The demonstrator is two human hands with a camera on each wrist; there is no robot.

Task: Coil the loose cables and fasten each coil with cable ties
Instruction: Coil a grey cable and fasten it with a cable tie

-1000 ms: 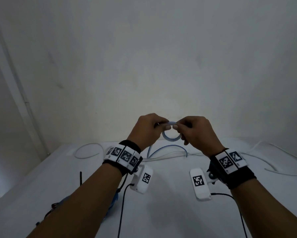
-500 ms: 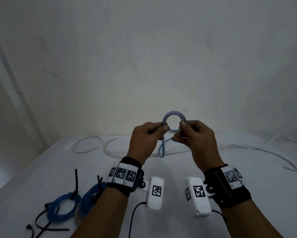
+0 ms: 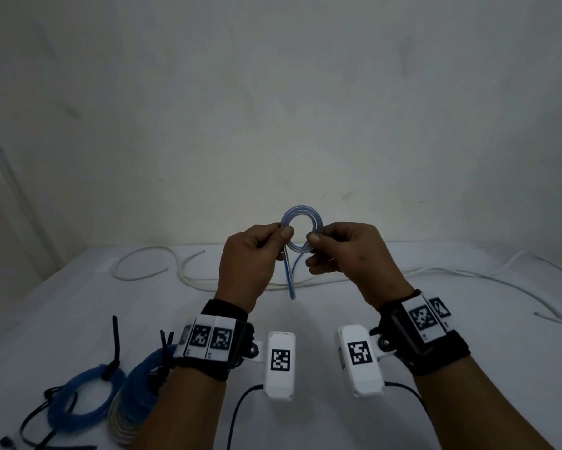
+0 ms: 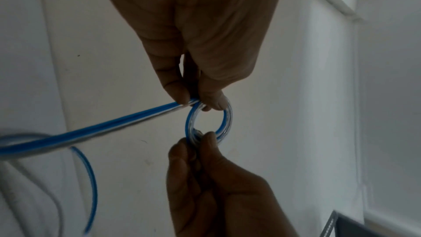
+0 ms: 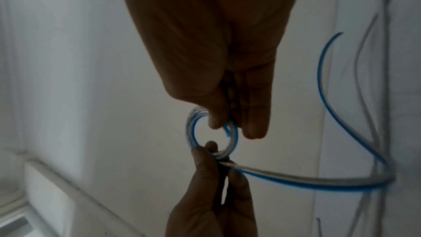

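The white desk (image 3: 305, 368) carries most of the work. At its far side a long white cable (image 3: 468, 274) sprawls uncoiled, so that job is untouched. At the near left lie two blue coils (image 3: 88, 394), each apparently bound with a black cable tie (image 3: 114, 342), so those look finished; more black ties lie beside them. Above the desk's middle, the left hand (image 3: 250, 258) and right hand (image 3: 348, 251) each pinch opposite sides of a small blue-and-clear cable loop (image 3: 300, 228). Both grips are closed on it. Its tail hangs to the desk, so I judge this coil barely begun, with tying still ahead.
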